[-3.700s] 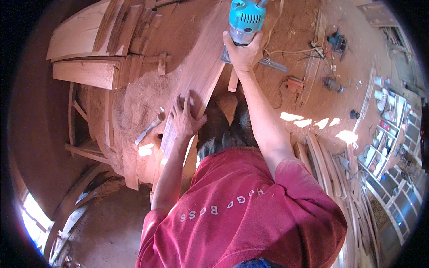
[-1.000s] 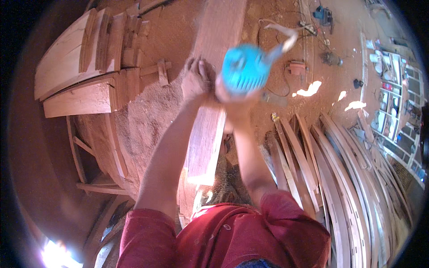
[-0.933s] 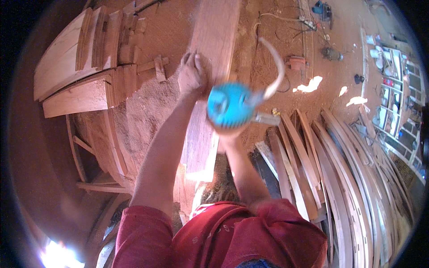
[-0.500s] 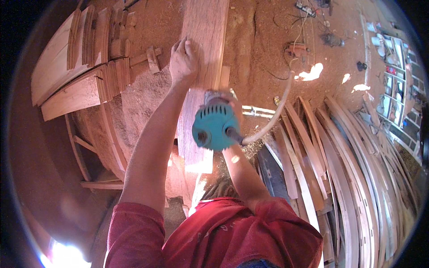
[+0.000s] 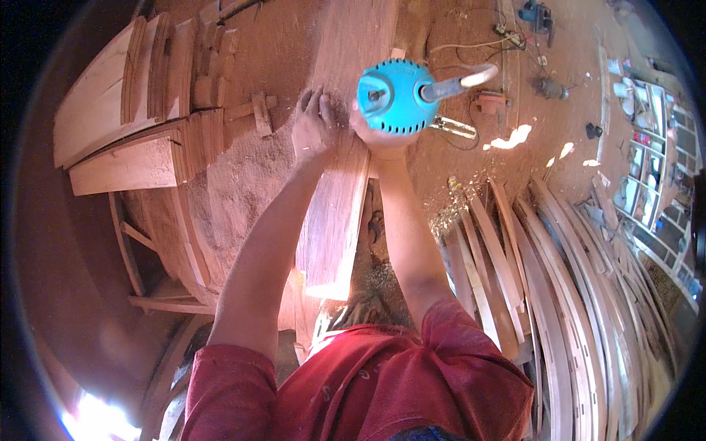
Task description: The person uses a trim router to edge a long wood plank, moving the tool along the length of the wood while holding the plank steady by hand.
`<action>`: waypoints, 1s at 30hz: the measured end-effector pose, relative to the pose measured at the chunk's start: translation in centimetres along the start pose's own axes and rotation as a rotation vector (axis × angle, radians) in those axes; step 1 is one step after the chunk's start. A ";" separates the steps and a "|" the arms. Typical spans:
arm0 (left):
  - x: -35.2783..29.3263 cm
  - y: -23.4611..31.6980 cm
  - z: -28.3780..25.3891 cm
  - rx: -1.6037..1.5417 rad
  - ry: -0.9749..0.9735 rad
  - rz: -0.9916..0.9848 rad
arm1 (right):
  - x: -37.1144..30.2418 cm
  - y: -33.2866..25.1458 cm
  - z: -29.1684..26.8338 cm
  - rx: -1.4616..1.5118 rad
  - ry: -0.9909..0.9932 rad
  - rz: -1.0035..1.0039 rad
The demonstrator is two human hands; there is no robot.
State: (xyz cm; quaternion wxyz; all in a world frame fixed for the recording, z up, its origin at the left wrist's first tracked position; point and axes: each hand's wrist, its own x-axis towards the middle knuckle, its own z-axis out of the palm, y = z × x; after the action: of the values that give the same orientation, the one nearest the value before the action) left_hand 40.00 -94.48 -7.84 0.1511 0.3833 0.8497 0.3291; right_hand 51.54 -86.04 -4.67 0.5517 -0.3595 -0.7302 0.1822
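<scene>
A long wooden board (image 5: 331,228) runs away from me, its near end brightly lit. On its left side my left hand (image 5: 315,126) lies with fingers stretched forward, holding nothing. My right hand (image 5: 384,141) is wrapped round a teal corded router (image 5: 401,95), seen from above at the board's right edge. The router's cap hides most of the fingers, and its base and bit are out of sight. A thick cord (image 5: 452,87) leaves the cap toward the right.
Stacked cut planks (image 5: 158,158) stand at the left, beside a small wood block (image 5: 262,114). Many long wood strips (image 5: 548,294) lean at the right. Cables (image 5: 471,47) and a blue power tool (image 5: 540,15) lie on the dusty ground, with a metal rack (image 5: 647,162) farther right.
My right hand has moved the router forward and to the right along the board, and its cord has swung with it. The left hand has shifted slightly right and nearer me.
</scene>
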 end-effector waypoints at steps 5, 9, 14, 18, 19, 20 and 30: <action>-0.3 2.3 -1.3 -0.047 -0.035 -0.105 | 4.5 2.7 2.6 0.145 0.102 0.079; -0.1 2.6 -1.2 -0.102 -0.024 -0.104 | 9.2 5.2 5.4 0.048 0.171 -0.046; 0.3 3.8 -2.1 -0.135 -0.047 -0.158 | 14.8 7.4 8.2 0.046 0.142 0.090; 0.0 3.6 -2.4 -0.171 -0.054 -0.180 | 18.3 9.7 11.5 0.063 0.206 0.003; -0.2 3.7 -2.6 -0.162 -0.060 -0.193 | 19.3 10.7 12.4 0.040 0.224 -0.042; -0.3 3.8 -2.7 -0.152 -0.066 -0.206 | 20.1 11.7 13.1 0.018 0.242 -0.087; -0.4 3.1 -2.1 -0.144 -0.048 -0.126 | 24.9 7.2 11.1 0.007 -0.015 0.432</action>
State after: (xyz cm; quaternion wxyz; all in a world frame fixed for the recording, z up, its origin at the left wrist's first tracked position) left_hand 40.91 -94.21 -4.15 0.2189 0.3248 0.8425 0.3699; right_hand 40.18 -61.65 3.71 0.4956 -0.5046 -0.6395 0.3012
